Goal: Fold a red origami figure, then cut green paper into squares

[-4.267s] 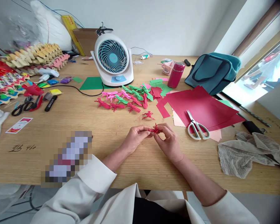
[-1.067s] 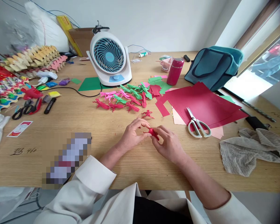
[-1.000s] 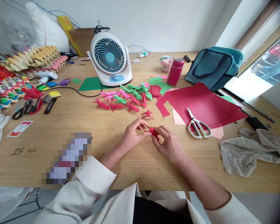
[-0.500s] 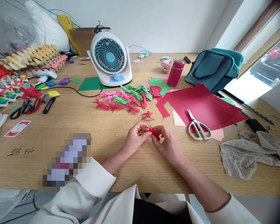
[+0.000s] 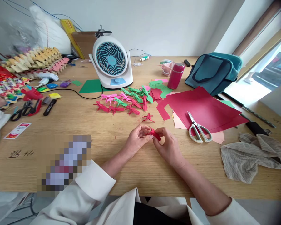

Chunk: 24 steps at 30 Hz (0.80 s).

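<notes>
Between my two hands, just above the table, is a small folded red paper piece [image 5: 155,135]. My left hand [image 5: 138,137] pinches its left end with thumb and fingers. The right end is gripped by my right hand [image 5: 168,145], thumb below and fingers above. A thin red point sticks up from the piece near the left fingertips. Just beyond lies a folded red paper figure [image 5: 148,117] with thin splayed legs. Farther back spreads a pile of folded paper figures [image 5: 133,93] in green, pink and red.
White-handled scissors [image 5: 198,128] lie on large red paper sheets [image 5: 206,106] at the right. A grey cloth [image 5: 241,159] is near the right edge. Behind stand a fan [image 5: 111,61], a red flask [image 5: 176,76] and a teal bag [image 5: 213,73]. Black scissors [image 5: 21,113] lie left.
My hands stay together on the red paper, with slight finger movement; more of its thin point shows now. The whole view has shifted slightly.
</notes>
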Tool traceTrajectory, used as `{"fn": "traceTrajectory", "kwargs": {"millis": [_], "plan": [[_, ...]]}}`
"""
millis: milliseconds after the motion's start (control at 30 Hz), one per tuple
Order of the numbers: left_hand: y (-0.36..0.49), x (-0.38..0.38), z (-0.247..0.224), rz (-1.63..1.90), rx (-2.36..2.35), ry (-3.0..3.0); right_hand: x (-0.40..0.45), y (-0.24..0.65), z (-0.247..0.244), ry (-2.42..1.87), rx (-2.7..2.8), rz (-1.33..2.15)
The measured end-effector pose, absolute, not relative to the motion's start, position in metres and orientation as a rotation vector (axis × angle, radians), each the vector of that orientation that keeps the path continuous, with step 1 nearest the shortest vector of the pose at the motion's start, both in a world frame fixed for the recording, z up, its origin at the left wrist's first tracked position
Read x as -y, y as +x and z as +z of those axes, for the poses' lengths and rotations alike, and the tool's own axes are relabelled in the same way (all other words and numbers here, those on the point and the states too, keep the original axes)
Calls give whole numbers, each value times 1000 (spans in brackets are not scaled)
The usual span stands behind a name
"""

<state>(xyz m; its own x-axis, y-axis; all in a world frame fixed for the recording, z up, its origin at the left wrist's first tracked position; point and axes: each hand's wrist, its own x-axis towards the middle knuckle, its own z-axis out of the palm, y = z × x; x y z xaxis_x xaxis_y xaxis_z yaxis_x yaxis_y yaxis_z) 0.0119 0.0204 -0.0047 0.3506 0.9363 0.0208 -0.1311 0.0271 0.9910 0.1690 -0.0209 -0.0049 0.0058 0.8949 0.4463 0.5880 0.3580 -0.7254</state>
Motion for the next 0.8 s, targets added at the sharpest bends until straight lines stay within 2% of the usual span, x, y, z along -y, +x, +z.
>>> {"fn": "traceTrajectory", "kwargs": {"millis": [133, 233, 300, 400, 467, 567, 700, 800], "plan": [[-2, -45, 4, 1022, -870, 1592, 17, 176, -2, -1347, 1626, 438], [-5, -79, 13, 1011, -950, 2145, 13, 182, -1, -1364, 1591, 479], [-1, -101, 20, 833, -869, 2549, 10, 185, -2, -1362, 1569, 497], [11, -127, 26, 544, -745, 2839, 8, 189, -2, -1354, 1544, 506], [18, -137, 27, 397, -691, 2909, 8, 191, -2, -1353, 1525, 526], [22, -142, 25, 360, -649, 2862, 6, 193, 0, -1317, 1454, 663], [18, -132, 27, 480, -698, 2682, 3, 195, 4, -1090, 1267, 1042], [16, -112, 36, 706, -821, 2547, 1, 195, 3, -1029, 1208, 1092]]}}
